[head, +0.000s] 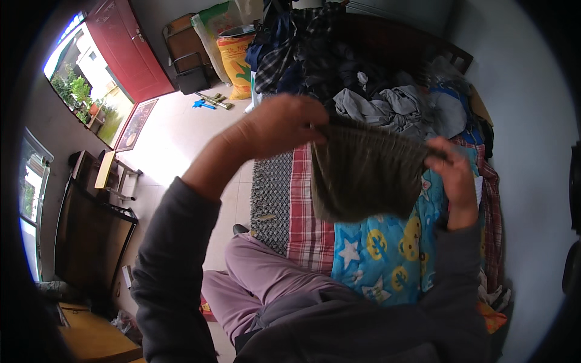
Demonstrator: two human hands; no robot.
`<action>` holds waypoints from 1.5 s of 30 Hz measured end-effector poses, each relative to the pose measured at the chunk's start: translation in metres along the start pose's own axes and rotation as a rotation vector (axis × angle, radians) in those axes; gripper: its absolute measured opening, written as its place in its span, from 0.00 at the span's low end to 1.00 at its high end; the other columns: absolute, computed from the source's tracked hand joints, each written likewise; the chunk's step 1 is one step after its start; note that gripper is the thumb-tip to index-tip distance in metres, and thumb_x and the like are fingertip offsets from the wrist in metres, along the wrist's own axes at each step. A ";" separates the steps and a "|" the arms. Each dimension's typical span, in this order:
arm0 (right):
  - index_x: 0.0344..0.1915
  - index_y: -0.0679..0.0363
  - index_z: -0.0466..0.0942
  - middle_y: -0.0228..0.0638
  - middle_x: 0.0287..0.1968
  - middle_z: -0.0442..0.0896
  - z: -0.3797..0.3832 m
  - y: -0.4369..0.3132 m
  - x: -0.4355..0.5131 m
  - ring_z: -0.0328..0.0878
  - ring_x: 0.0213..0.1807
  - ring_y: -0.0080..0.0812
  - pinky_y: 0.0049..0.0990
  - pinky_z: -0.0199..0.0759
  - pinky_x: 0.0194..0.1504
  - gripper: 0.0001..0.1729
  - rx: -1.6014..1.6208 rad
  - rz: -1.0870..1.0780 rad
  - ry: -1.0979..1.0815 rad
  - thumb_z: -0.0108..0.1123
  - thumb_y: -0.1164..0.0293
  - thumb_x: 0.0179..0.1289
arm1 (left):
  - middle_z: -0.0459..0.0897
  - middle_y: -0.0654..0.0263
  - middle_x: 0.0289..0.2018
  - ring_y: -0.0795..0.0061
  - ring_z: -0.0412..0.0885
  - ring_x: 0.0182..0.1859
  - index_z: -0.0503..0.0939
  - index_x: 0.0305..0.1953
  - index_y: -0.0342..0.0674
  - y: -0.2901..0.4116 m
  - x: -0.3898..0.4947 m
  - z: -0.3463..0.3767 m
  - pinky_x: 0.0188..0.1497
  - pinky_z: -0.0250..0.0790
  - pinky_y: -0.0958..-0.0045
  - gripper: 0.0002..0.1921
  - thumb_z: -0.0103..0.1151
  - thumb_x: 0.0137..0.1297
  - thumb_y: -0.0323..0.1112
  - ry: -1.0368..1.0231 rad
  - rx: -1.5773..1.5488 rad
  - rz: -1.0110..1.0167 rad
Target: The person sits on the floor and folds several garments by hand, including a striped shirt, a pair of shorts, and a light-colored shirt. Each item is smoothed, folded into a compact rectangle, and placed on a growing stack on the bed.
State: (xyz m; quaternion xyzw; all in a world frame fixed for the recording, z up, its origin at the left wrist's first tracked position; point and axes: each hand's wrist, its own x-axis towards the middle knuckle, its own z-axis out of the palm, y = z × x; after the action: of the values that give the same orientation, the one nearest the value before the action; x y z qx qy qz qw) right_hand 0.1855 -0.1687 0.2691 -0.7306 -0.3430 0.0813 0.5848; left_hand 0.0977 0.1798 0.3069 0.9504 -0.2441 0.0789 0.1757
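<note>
A dark olive garment with a gathered, elastic-looking edge (367, 174) hangs stretched between both hands, above the bed. My left hand (292, 120) grips one end of the gathered edge. At the other end, my right hand (454, 174) pinches the same edge; both hands are slightly blurred. Below the garment lies a blue quilt with stars and bears (376, 254), beside a red plaid sheet (308, 204). Behind it are crumpled grey clothes (399, 106) and a heap of dark clothes (317, 54).
A grey patterned bed cover (271, 199) lines the bed's near side. On the tiled floor are a yellow-topped stool (105, 169), a blue plastic toy (203, 104) and a yellow sack (236, 63). The red door (129, 50) stands open. A wall (531, 181) runs along the right.
</note>
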 end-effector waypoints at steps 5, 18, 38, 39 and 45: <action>0.42 0.62 0.84 0.25 0.34 0.84 0.007 -0.017 0.047 0.78 0.39 0.16 0.20 0.72 0.46 0.05 0.101 -0.169 0.001 0.63 0.77 0.67 | 0.87 0.62 0.40 0.70 0.87 0.44 0.82 0.49 0.38 -0.002 -0.009 -0.043 0.48 0.82 0.67 0.10 0.65 0.68 0.29 0.192 -0.118 0.003; 0.44 0.65 0.83 0.29 0.34 0.85 0.039 0.047 0.157 0.79 0.39 0.19 0.24 0.73 0.45 0.09 -0.277 -0.253 -0.185 0.65 0.76 0.65 | 0.82 0.62 0.31 0.74 0.83 0.33 0.78 0.49 0.35 -0.076 -0.016 0.005 0.31 0.75 0.72 0.13 0.61 0.63 0.22 0.322 -0.390 -0.515; 0.46 0.58 0.83 0.38 0.61 0.78 0.063 0.230 -0.108 0.78 0.62 0.43 0.38 0.76 0.58 0.19 -0.464 0.038 0.082 0.55 0.87 0.58 | 0.72 0.67 0.37 0.70 0.79 0.40 0.77 0.44 0.45 0.045 -0.098 0.285 0.33 0.79 0.70 0.10 0.58 0.60 0.31 0.029 0.195 0.060; 0.46 0.57 0.83 0.38 0.62 0.77 0.069 0.238 -0.122 0.78 0.62 0.43 0.40 0.77 0.57 0.18 -0.500 0.066 0.074 0.56 0.87 0.60 | 0.72 0.67 0.38 0.69 0.79 0.40 0.78 0.44 0.44 0.045 -0.106 0.303 0.34 0.79 0.70 0.10 0.58 0.60 0.31 0.021 0.154 0.070; 0.51 0.54 0.83 0.36 0.65 0.73 0.060 0.254 -0.164 0.74 0.62 0.45 0.44 0.83 0.60 0.17 -0.662 0.045 0.031 0.56 0.84 0.68 | 0.73 0.65 0.40 0.66 0.80 0.42 0.79 0.48 0.44 0.060 -0.109 0.330 0.37 0.80 0.68 0.14 0.56 0.59 0.30 -0.070 0.047 0.086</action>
State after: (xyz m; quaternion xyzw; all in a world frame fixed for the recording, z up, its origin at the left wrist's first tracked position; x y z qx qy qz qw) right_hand 0.1339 -0.2388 -0.0264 -0.8896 -0.3256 -0.0328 0.3187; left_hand -0.0055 0.0552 -0.0071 0.9451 -0.2888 0.0589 0.1410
